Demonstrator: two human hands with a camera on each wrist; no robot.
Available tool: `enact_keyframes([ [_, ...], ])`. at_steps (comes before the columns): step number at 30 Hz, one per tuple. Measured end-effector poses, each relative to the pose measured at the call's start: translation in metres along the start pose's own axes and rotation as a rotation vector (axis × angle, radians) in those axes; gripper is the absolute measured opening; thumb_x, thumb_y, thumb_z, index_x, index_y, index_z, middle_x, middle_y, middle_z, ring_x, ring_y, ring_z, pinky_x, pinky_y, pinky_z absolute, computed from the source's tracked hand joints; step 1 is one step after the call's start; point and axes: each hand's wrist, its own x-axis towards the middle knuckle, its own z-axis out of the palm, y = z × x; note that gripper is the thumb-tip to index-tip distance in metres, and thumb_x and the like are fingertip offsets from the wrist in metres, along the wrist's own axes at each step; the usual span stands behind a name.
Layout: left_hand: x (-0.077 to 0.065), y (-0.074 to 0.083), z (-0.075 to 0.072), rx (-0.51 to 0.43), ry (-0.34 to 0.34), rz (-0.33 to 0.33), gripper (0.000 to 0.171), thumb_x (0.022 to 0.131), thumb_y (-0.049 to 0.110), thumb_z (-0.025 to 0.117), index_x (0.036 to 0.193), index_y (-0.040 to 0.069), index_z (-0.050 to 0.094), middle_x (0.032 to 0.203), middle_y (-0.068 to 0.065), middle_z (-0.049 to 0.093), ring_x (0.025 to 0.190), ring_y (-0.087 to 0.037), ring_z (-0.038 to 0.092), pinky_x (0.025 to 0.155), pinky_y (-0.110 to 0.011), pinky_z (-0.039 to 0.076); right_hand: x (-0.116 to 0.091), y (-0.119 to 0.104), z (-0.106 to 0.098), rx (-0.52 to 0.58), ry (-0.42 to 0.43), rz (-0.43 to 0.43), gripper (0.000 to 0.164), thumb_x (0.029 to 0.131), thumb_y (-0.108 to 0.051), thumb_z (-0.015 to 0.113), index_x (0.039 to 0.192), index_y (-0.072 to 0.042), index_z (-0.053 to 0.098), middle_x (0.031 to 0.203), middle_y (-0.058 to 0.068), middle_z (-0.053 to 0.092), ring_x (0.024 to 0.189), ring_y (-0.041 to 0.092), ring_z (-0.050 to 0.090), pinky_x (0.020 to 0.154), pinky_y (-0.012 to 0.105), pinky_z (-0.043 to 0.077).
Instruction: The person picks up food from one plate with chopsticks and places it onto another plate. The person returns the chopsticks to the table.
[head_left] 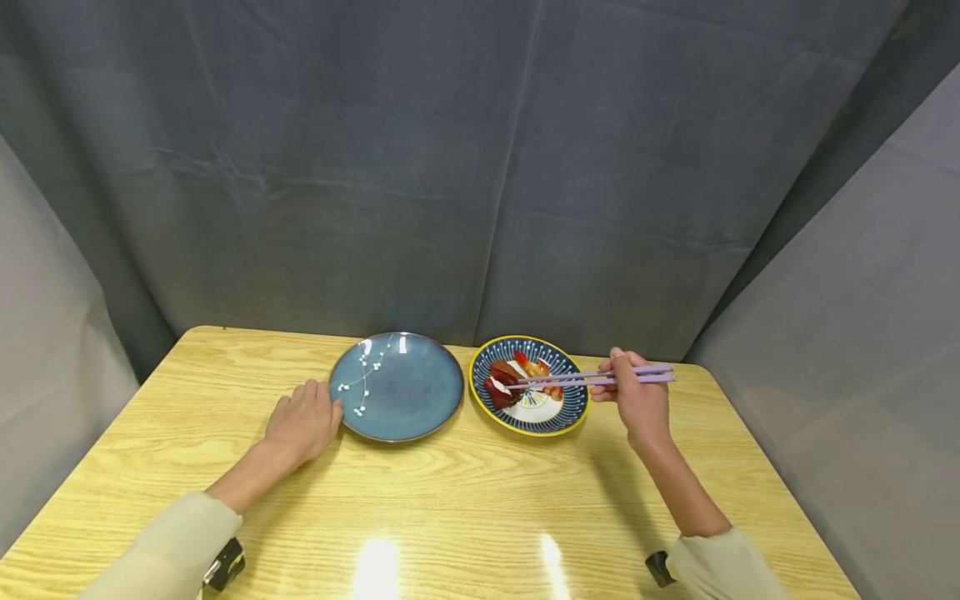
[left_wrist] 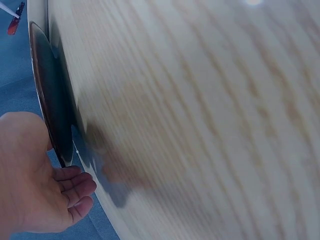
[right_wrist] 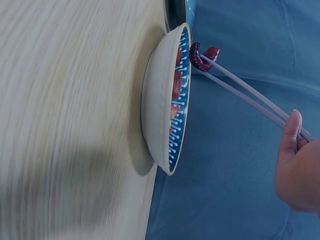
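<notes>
In the head view my left hand point(head_left: 303, 421) holds the left rim of a flat blue plate point(head_left: 412, 392) with a white blossom pattern. The left wrist view shows this plate point(left_wrist: 52, 95) edge-on, with the thumb and fingers at its rim. My right hand point(head_left: 637, 396) grips a pair of light purple chopsticks point(head_left: 600, 377). Their tips pinch a dark red, curled piece like an octopus tentacle point(right_wrist: 196, 57), raised above the rim of a blue-and-white patterned bowl point(right_wrist: 160, 100) in the right wrist view. Red and orange food pieces point(head_left: 532, 367) lie inside that bowl.
The plate and bowl stand side by side near the back edge of a light wooden table point(head_left: 465, 500). A dark grey curtain point(head_left: 360, 167) hangs close behind them. Paler cloth point(head_left: 862, 308) hangs on the right side.
</notes>
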Motion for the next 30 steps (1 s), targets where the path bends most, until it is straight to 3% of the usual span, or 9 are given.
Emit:
enact_keyframes([
  [10,0.001,0.000,0.000,-0.001,-0.021,0.000,0.030,0.104,0.022,0.043,0.099,-0.007,0.050,0.083,-0.011,0.040,0.075,-0.027,0.044,0.067,-0.044,0.041,-0.002,0.003,-0.014,-0.045,0.018,0.014,0.041,0.105,-0.019,0.051,0.097,0.020,0.055,0.071,0.002,0.064,0.053,0.009,0.064,0.054,0.025,0.055],
  [30,0.000,0.000,-0.001,-0.010,-0.009,-0.004,0.030,0.104,0.021,0.043,0.100,-0.008,0.049,0.084,-0.012,0.040,0.077,-0.028,0.044,0.069,-0.045,0.040,0.000,0.014,-0.029,-0.081,0.057,0.040,0.040,0.105,-0.017,0.051,0.095,0.021,0.055,0.067,0.004,0.064,0.051,0.009,0.063,0.051,0.025,0.054],
])
